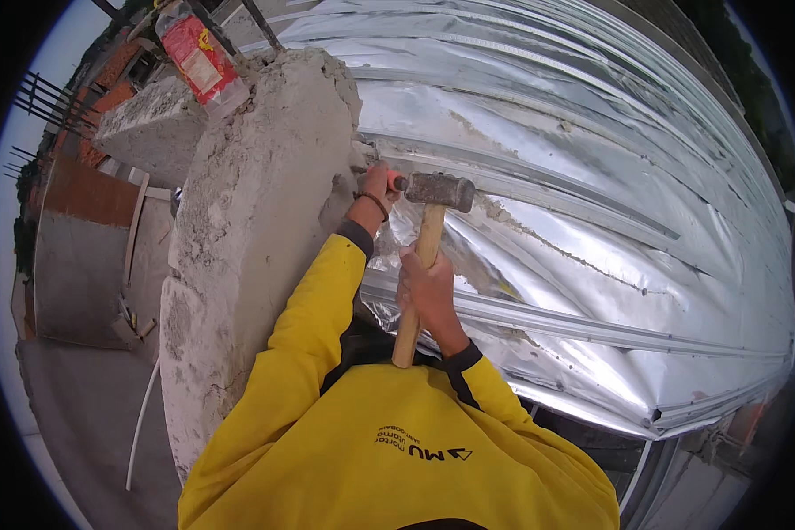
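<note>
Hammer in the middle of it all, over the foil sheeting, head up, wooden handle slanting down toward the person's chest. Right hand closed around the handle, below the head. Left hand fingers wrapped round a red-handled tool, probably a chisel; its dark butt end sits right by the hammer head, touching or not, can't tell. Working tip hidden. Left hand is at the edge of the rough concrete wall. Right side: foil sheeting with metal strips across it. Bottle, red label, on top of the wall. Step, my guess: striking the tool to chip at the wall edge. Next move would call for a steady left grip and a square hit, clear of the fingers.
</note>
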`<state>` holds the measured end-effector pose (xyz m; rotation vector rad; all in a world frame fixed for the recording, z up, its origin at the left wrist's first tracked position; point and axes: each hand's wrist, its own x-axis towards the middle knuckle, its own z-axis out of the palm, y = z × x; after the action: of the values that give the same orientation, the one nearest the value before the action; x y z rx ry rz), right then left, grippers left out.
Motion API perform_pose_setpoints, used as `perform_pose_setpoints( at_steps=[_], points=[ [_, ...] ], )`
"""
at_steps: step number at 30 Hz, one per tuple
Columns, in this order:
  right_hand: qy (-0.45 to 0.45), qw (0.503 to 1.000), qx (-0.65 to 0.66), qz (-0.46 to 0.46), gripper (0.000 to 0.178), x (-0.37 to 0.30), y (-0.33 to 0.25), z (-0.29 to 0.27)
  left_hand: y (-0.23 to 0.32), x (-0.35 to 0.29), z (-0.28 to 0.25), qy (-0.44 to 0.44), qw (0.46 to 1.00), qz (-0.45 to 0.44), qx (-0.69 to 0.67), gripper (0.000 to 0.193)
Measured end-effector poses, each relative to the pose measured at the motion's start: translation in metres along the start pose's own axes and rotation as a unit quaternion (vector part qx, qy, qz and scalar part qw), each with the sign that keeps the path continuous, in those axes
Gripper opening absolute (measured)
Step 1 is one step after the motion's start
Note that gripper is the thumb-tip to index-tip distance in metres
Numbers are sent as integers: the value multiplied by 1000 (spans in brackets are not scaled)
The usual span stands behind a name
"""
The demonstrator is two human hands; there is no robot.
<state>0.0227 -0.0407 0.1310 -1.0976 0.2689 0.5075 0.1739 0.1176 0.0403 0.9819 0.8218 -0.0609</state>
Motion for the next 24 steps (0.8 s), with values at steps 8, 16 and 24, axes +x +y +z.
perform_pose_setpoints(
  at_steps=[8,16,24],
  points=[
    [44,813,114,-569,19,-51,-158,-2,10,6,-4,-4,999,-20,-46,15],
    [70,936,-243,-246,20,48,67,11,-7,19,4,62,994,40,-84,11],
    [47,956,109,-267,18,-42,-86,19,3,16,1,23,999,24,-37,16]
  ],
)
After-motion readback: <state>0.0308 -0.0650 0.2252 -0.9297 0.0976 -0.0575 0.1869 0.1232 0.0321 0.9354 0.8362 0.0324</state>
